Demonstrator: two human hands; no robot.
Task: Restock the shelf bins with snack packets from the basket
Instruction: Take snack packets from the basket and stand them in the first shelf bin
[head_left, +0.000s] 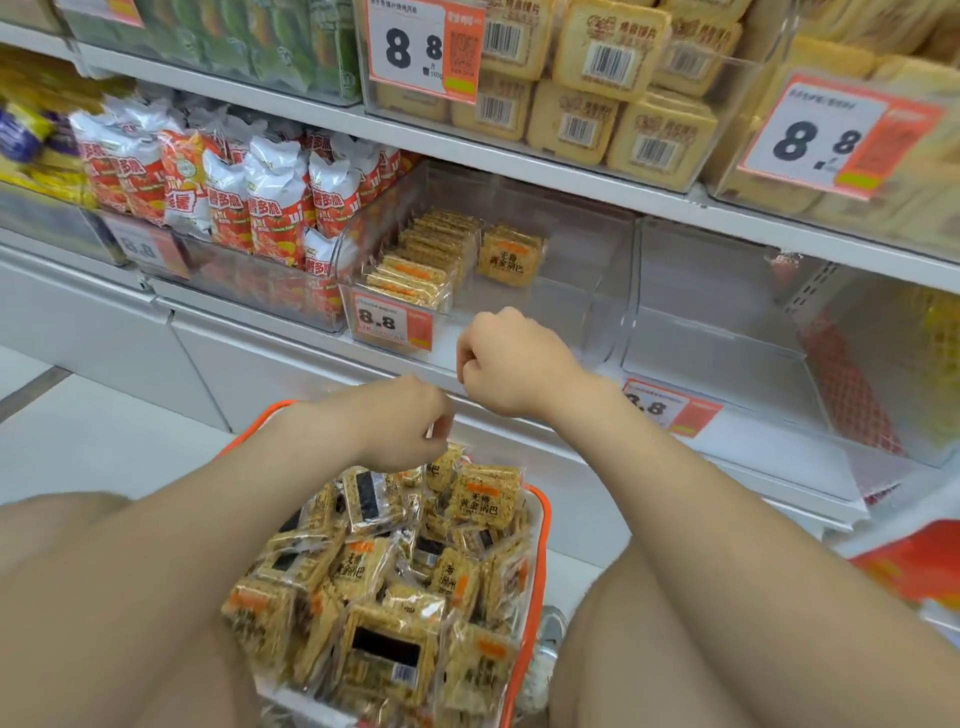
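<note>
An orange-rimmed basket (540, 525) sits between my knees, heaped with several clear snack packets (485, 499) of yellow crisps. My left hand (405, 421) hangs over the heap with curled fingers and pinches the top edge of one upright snack packet (444, 467). Higher up, my right hand (511, 364) is curled into a fist and holds nothing, just in front of the clear shelf bin (587, 306). Inside that bin a row of the same packets (421, 260) stands at the left and one packet (509, 254) leans further back. The bin's right part is bare.
A second clear bin (717, 332) to the right holds nothing. On the left stands a bin of red and white snack bags (249, 202). The shelf above carries yellow cake packs (597, 88). Price tags reading 8.8 (389, 322) hang on the bin fronts.
</note>
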